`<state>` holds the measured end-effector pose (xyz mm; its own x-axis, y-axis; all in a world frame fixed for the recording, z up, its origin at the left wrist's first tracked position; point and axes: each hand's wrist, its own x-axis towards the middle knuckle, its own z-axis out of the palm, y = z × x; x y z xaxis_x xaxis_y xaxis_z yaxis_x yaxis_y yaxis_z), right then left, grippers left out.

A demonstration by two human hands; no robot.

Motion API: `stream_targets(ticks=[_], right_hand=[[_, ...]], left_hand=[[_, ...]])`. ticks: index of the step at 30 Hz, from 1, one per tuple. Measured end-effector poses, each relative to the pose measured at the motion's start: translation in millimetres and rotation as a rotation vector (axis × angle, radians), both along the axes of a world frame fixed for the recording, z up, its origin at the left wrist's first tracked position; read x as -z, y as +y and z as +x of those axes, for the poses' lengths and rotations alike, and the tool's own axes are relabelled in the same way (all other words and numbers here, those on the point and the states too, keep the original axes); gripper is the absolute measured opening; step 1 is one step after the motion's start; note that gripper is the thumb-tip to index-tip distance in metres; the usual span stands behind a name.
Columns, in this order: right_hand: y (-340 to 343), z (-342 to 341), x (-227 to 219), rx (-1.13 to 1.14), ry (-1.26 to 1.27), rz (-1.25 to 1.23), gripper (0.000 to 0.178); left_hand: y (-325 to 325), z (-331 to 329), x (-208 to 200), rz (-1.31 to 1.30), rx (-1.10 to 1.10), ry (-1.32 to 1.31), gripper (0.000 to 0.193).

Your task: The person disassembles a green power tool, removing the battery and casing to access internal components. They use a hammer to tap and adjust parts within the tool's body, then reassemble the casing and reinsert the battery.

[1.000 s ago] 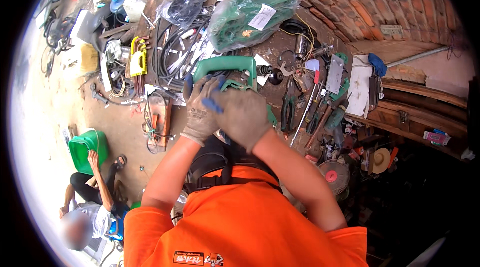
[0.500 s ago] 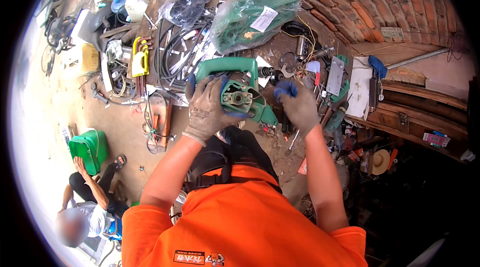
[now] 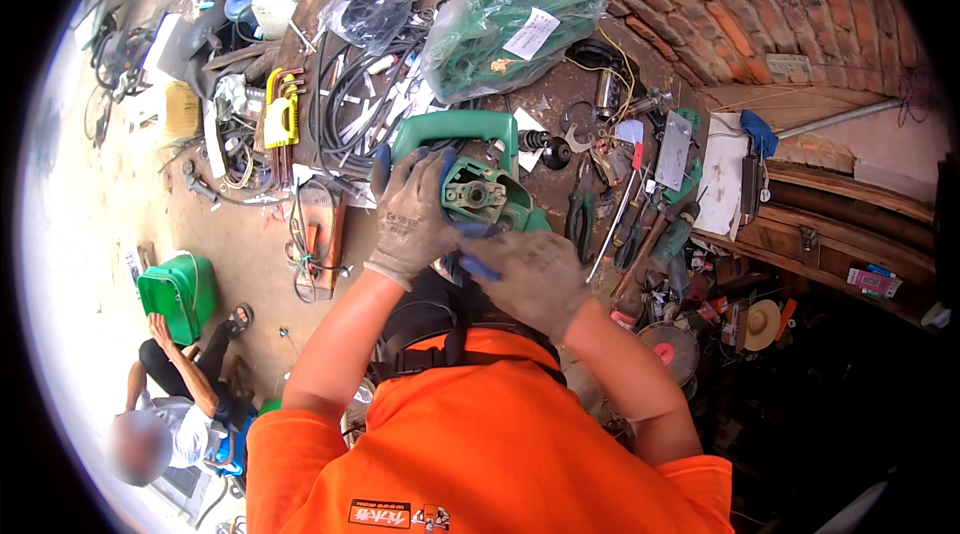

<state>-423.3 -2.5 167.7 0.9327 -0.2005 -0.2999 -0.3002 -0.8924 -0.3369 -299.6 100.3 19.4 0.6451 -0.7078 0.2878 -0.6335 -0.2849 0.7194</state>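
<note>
My left hand (image 3: 405,219), in a grey work glove with blue fingertips, grips a green power-tool housing (image 3: 500,184) from its left side. The housing has a long loop handle on top, and its open end shows a metal-coloured round seat inside. My right hand (image 3: 535,274), gloved the same way, reaches across just below the housing, close to my left thumb. It covers the housing's lower right part. Its fingertips are blurred, and whether they hold anything cannot be made out. A dark shaft-like part (image 3: 535,141) lies behind the housing, on the workbench (image 3: 545,104).
A bagged green part (image 3: 480,64), coiled black cables (image 3: 335,119) and a yellow hex-key set (image 3: 282,119) lie on the bench. Pliers (image 3: 580,209) and several tools are at right. A brick wall (image 3: 720,4) stands behind. At lower left another person sits beside a green bucket (image 3: 180,294).
My right hand has moved left and toward me, from beside the shaft-like part to below the housing. My left hand and the housing have stayed nearly still.
</note>
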Motion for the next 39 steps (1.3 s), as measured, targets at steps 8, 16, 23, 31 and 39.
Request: stream_targets(ticks=[8,16,23,31,39], right_hand=[[-71.5,-5.5,-9.4,0.169,0.188,-0.293,0.034],[-37.4,42.1,-3.4,-0.066,0.068,0.044,0.03],[-56.2,11.1,-25.6,0.155,0.372,-0.128,0.035],[-41.9,16.1,-13.4,0.299,0.029,0.125,0.051],[-35.4,14.5,17.7,0.387,-0.068,0.055,0.039]], left_hand=[[-2.5,3.2,-17.1,0.02,0.026,0.021,0.107],[0.9,4.8,-15.9,0.04,0.027,-0.079,0.108],[2.5,3.1,-14.1,0.032,0.033,0.022,0.105],[4.6,4.4,-18.4,0.073,0.075,0.034,0.105],[-1.0,-5.3,-52.0,-0.056,0.054,0.016,0.075]])
